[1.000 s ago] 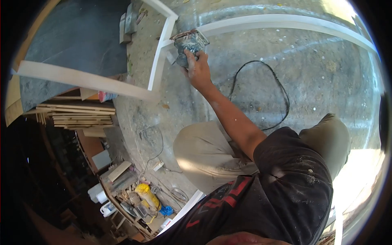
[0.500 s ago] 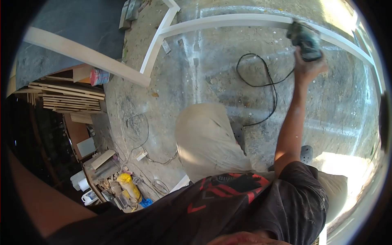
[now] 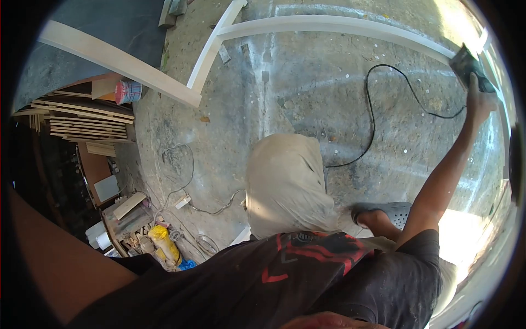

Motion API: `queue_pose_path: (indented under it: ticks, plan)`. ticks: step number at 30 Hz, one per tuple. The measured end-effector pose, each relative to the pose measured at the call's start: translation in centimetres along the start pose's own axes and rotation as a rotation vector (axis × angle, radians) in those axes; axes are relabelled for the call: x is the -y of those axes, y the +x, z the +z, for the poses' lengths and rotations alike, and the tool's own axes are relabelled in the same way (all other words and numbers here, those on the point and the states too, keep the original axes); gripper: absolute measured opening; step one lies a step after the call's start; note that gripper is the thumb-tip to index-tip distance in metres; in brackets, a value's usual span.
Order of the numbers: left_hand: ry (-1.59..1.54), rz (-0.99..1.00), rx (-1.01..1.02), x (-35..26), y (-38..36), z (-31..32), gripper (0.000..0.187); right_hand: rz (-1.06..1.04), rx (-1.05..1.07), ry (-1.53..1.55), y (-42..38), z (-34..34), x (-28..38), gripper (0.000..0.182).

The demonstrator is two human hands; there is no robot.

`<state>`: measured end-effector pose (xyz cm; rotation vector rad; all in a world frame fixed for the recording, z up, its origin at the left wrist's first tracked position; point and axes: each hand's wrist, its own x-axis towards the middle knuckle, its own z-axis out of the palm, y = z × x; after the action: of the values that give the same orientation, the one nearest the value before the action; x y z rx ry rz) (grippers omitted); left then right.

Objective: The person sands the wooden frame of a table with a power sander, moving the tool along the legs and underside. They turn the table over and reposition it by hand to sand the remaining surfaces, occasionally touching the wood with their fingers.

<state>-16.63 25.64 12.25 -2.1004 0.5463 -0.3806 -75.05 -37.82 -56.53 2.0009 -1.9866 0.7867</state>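
Note:
My right hand (image 3: 481, 103) is closed around a dark green corded power tool (image 3: 469, 67), which looks like a sander. The tool rests on the right part of a long whitish beam (image 3: 329, 24), near its corner with another piece. Its black cord (image 3: 371, 115) curves across the concrete floor. On the left only my upper arm shows; my left hand is out of view.
Another pale beam (image 3: 120, 63) slants at upper left. Below it are stacked wooden boards (image 3: 90, 122) and a red-and-blue bucket (image 3: 127, 92). A white power strip (image 3: 183, 202), cables and a yellow container (image 3: 164, 244) lie lower left. My sandaled foot (image 3: 383, 215) is at lower right.
My right hand and the tool have moved right along the beam towards the corner. The cord has shifted right with them, and more of my right foot shows.

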Motion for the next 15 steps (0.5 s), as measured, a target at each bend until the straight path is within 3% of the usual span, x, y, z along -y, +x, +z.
queue_pose_path:
  ticks: [1,2,3,4,8,12,15]
  plan:
    - [-0.006,0.004,0.009,0.2,0.2,0.7,0.066,-0.076,0.097,0.061,-1.2,-0.8,2.2,0.096]
    - [-0.012,0.009,0.011,0.4,0.6,1.4,0.066,-0.076,-0.032,0.03,-3.8,-1.1,5.7,0.107]
    - [-0.021,0.013,0.007,0.6,1.1,2.1,0.066,-0.069,-0.025,0.053,-5.8,-2.5,9.4,0.107]
    - [-0.034,0.013,0.004,0.7,1.3,3.0,0.066,-0.095,-0.103,0.095,-8.0,-2.1,12.0,0.105]
    - [-0.05,0.001,0.0,1.6,1.5,5.0,0.065,-0.003,0.0,0.521,-16.4,-7.2,24.9,0.092]
    - [-0.081,-0.028,-0.019,1.8,1.4,6.7,0.065,-0.19,-0.094,0.686,-21.9,-7.6,31.8,0.076]
    - [-0.143,0.009,-0.079,-0.7,4.7,8.0,0.065,-0.255,0.096,0.712,-23.3,-8.7,36.0,0.076]
